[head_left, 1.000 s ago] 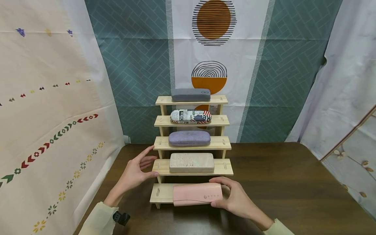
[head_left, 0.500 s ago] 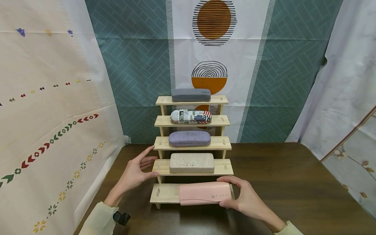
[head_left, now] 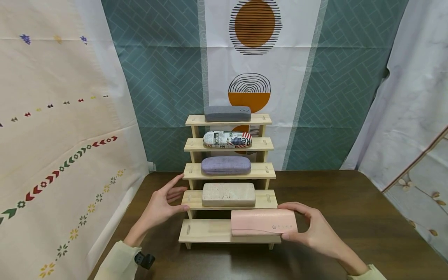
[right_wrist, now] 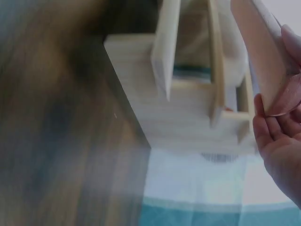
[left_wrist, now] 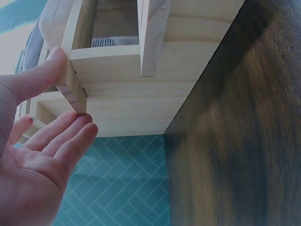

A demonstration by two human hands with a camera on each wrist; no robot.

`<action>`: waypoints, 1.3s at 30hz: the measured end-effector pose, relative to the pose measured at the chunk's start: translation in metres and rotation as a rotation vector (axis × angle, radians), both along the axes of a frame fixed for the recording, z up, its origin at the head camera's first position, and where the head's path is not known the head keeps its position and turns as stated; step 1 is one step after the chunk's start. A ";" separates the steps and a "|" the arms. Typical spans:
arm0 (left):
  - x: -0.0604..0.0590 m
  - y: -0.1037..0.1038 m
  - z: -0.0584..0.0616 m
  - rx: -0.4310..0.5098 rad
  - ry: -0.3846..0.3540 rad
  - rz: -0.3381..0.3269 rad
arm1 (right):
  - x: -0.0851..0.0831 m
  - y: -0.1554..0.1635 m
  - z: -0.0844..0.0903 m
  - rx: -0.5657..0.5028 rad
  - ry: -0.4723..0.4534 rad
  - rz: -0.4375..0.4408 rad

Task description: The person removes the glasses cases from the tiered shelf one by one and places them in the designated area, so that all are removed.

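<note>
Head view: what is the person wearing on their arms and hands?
Both hands, left hand and right hand, are bare, with no gloves or rings seen. Pale yellow-green long sleeves end at the wrists. A small black device sits at the left cuff.

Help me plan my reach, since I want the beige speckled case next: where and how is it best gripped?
Grip the beige speckled case across its long top edges, coming from the front and above. It lies flat and lengthwise on its step, with the front face and top exposed; the step above overhangs only the back.
</note>
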State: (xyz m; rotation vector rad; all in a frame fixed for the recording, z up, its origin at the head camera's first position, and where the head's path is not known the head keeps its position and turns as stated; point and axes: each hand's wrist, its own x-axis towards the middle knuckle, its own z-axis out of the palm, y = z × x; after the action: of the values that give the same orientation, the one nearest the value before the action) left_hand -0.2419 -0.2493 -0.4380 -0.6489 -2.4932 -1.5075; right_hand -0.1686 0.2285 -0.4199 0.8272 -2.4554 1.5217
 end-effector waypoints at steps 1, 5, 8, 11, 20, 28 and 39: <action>0.000 0.000 0.000 -0.002 0.000 0.001 | 0.000 0.004 0.002 -0.005 0.009 0.005; 0.000 0.000 -0.001 -0.004 -0.003 0.004 | 0.000 0.023 0.011 -0.030 0.023 0.025; 0.000 0.000 0.000 -0.001 -0.005 0.002 | 0.000 0.038 0.019 -0.035 0.041 0.038; 0.000 0.000 0.000 0.001 -0.005 0.000 | -0.001 0.052 0.026 -0.032 0.061 0.040; 0.000 0.000 0.000 0.002 -0.008 0.002 | -0.009 0.091 0.036 -0.039 0.097 0.012; 0.000 0.000 -0.002 0.005 -0.008 0.000 | -0.021 0.121 0.036 -0.025 0.054 -0.015; 0.000 0.000 -0.002 0.013 -0.023 0.003 | -0.046 0.147 0.030 -0.021 0.019 -0.055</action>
State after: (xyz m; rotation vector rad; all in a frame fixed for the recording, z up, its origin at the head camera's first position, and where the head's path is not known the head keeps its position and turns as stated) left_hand -0.2416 -0.2492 -0.4395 -0.6296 -2.4979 -1.5367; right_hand -0.2143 0.3754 -0.3897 0.7606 -2.4234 1.5112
